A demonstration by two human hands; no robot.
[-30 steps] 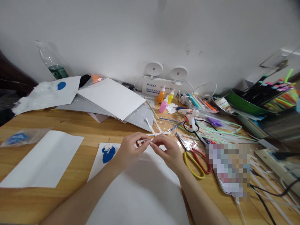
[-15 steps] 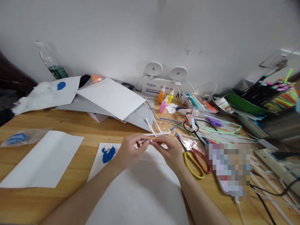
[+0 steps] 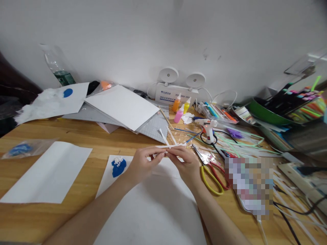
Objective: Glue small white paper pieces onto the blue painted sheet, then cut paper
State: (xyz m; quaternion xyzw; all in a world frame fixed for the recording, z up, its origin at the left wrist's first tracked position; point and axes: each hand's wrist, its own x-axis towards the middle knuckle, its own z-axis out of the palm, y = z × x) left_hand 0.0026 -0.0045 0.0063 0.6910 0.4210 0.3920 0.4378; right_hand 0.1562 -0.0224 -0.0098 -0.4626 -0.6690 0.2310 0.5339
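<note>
My left hand [image 3: 143, 164] and my right hand [image 3: 186, 163] meet above the top of a large white sheet [image 3: 158, 211]. Both are closed, thumbs against fingertips, pinching a narrow white strip [image 3: 160, 155] that is mostly hidden by the fingers. Just beyond the fingertips, another white strip [image 3: 178, 145] runs crosswise, and two more white strips slant away behind it. To the left of my left hand, a white sheet [image 3: 106, 178] bears a blue patch [image 3: 118, 169] topped with small white bits. Scissors [image 3: 211, 175] with yellow and red handles lie beside my right hand.
A hot glue gun [image 3: 209, 131] and small paint bottles [image 3: 179, 114] stand farther back. White boards [image 3: 122, 107] lie at the rear left, a white sheet [image 3: 48, 173] at the left. Cables and a power strip [image 3: 301, 178] occupy the right, near a blurred-out device [image 3: 250, 187].
The fingers of both hands have shifted slightly around the white strip, and the fingertips sit closer together. The objects on the table stay in place.
</note>
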